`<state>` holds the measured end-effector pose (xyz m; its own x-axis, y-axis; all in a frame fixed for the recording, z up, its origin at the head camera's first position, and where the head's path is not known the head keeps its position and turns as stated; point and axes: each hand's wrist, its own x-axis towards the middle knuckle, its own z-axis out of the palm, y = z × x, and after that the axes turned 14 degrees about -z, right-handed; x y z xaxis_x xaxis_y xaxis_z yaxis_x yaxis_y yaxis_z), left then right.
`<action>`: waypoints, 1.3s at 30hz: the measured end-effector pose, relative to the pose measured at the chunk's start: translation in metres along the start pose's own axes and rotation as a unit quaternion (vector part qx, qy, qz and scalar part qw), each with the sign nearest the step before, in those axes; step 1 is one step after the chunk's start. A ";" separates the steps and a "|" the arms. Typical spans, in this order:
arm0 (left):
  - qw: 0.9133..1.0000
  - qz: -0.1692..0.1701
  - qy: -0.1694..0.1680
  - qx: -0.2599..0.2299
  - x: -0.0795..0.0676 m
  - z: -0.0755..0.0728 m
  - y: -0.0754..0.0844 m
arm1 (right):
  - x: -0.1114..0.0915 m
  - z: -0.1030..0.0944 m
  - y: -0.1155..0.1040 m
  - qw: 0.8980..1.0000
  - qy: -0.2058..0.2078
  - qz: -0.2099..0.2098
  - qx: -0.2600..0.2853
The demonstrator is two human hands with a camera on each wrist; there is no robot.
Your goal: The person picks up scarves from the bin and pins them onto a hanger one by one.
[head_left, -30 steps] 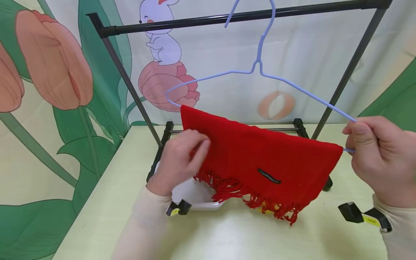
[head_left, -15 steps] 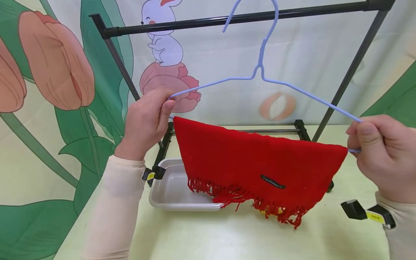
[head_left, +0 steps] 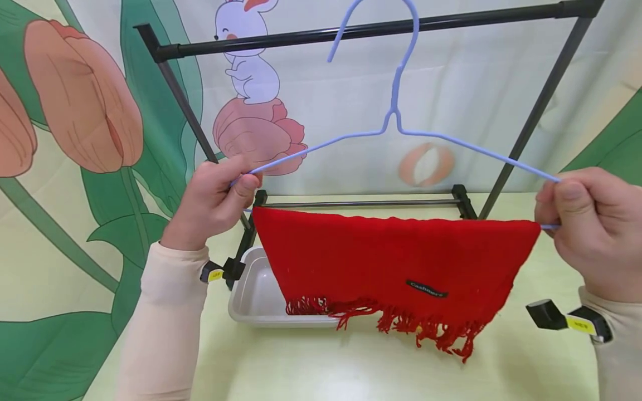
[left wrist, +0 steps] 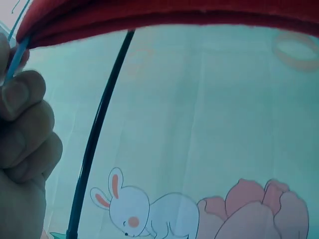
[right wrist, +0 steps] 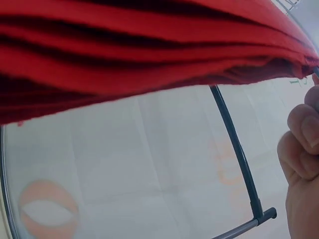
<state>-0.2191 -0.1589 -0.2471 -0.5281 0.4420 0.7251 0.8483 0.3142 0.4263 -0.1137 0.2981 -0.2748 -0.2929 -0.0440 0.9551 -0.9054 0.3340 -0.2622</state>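
A blue wire hanger [head_left: 346,136] is held up in front of a black rack, its hook overlapping the rack's top bar in the head view. Folded over the hanger's lower bar hangs a red fringed scarf [head_left: 381,256] with a black label. My left hand [head_left: 215,200] grips the hanger's left end, thumb on the wire. At the opposite end, my right hand [head_left: 589,223] grips the wire with curled fingers. Layered folds of the scarf [right wrist: 149,55] fill the top of the right wrist view. Curled fingers [left wrist: 30,129] show at the left wrist view's edge.
Behind the hanger stands the black rack [head_left: 296,39]. A grey-white tray [head_left: 251,295] sits on the pale table [head_left: 321,367], partly covered by the scarf. Something small and yellow [head_left: 419,329] shows through the fringe. A printed curtain [head_left: 326,89] forms the backdrop.
My left hand has gone from the scarf's left side to the hanger's left end and taken hold of it. The hanger has levelled out, and its hook has come lower. My right hand keeps its grip.
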 end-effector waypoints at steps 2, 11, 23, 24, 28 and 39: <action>1.000 -0.002 0.017 -0.019 0.000 0.001 0.005 | 0.001 0.000 -0.001 0.999 -0.003 0.006 -0.034; 0.993 -0.002 0.119 -0.002 0.000 -0.004 0.011 | 0.001 -0.005 0.007 0.992 0.015 0.085 0.093; 0.974 -0.057 0.220 0.005 -0.009 -0.019 0.001 | -0.102 -0.006 0.030 0.850 -0.427 0.278 -0.134; 0.973 -0.059 0.222 0.007 -0.009 -0.019 0.001 | -0.113 -0.001 0.030 0.843 -0.454 0.259 -0.127; 0.972 -0.061 0.226 0.005 -0.008 -0.017 0.001 | -0.147 0.022 0.026 0.835 -0.507 0.167 -0.135; 0.976 -0.063 0.208 0.015 -0.009 -0.003 -0.005 | -0.184 0.065 0.014 0.838 -0.506 0.088 -0.183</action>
<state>-0.2186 -0.1666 -0.2541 -0.5612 0.0201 0.8274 0.7723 0.3721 0.5148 -0.0926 0.2496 -0.4635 -0.6907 -0.6779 0.2517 -0.7198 0.6778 -0.1498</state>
